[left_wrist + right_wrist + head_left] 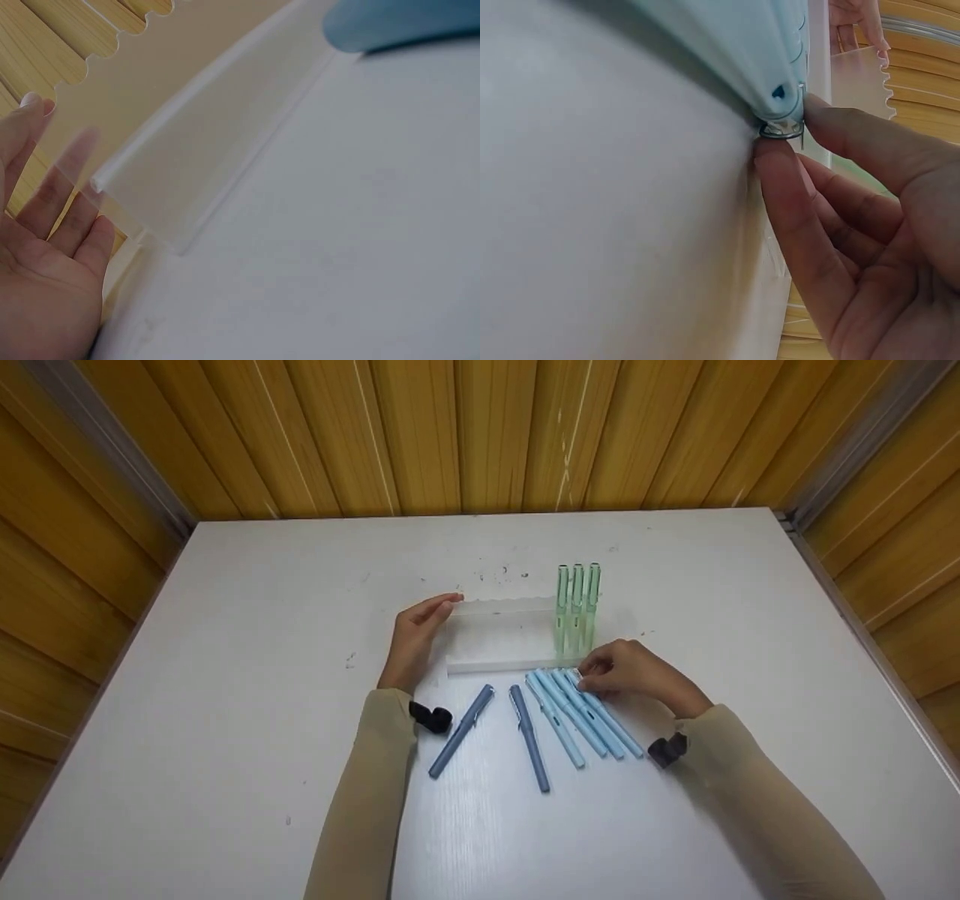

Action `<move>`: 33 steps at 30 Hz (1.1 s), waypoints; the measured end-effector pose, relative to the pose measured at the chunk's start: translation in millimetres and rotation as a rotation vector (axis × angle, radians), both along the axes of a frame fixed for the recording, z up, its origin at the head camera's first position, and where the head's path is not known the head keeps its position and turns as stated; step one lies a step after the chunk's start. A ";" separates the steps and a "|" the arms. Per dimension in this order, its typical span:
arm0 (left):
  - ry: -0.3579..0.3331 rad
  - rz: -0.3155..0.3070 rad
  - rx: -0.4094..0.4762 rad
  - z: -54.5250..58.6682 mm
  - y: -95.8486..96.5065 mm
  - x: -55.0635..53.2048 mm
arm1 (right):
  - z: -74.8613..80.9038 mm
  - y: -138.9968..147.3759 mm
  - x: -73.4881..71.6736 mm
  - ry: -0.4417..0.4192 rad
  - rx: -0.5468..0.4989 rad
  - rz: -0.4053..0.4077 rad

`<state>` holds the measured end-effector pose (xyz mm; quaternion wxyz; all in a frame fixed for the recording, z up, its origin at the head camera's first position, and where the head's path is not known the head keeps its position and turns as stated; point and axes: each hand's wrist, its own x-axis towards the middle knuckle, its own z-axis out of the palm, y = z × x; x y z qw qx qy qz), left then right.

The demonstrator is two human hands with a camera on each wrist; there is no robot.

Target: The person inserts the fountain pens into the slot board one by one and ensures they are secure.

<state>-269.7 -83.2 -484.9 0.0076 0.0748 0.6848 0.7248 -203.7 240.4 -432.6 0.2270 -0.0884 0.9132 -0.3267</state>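
A clear pen stand with a scalloped top edge stands mid-table. My left hand holds its left end; in the left wrist view, fingertips show through the translucent panel. Three green pens stand upright at the stand's right end. Several light blue pens lie side by side in front of it. My right hand pinches the clip end of the rightmost light blue pen between thumb and index finger. That pen still lies slanted beside the others.
Two dark blue pens, a left one and a right one, lie apart on the white table, between the forearms. Yellow corrugated panels enclose the table's back and sides.
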 end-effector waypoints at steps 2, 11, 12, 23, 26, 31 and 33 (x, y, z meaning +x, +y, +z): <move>-0.004 0.001 0.008 -0.1 0.0 0.2 | 0.3 -0.2 0.7 0.009 0.008 0.011; -0.019 -0.001 0.039 0.0 0.4 -0.3 | 4.3 -3.8 4.7 0.028 0.059 0.032; -0.019 0.000 0.041 0.1 0.5 -0.3 | 4.3 -4.0 4.9 0.027 0.069 0.036; -0.006 0.001 0.030 -0.2 0.5 -0.3 | 0.9 -1.3 7.8 0.010 0.081 0.072; -0.009 0.002 0.021 -0.7 0.3 -0.6 | 0.0 0.3 7.8 0.018 0.074 0.079; -0.016 0.003 0.009 -0.8 0.1 0.0 | -0.6 2.2 7.1 0.026 0.061 0.094; -0.009 -0.001 0.022 -0.9 0.0 0.0 | -0.2 2.8 6.8 0.032 0.046 0.100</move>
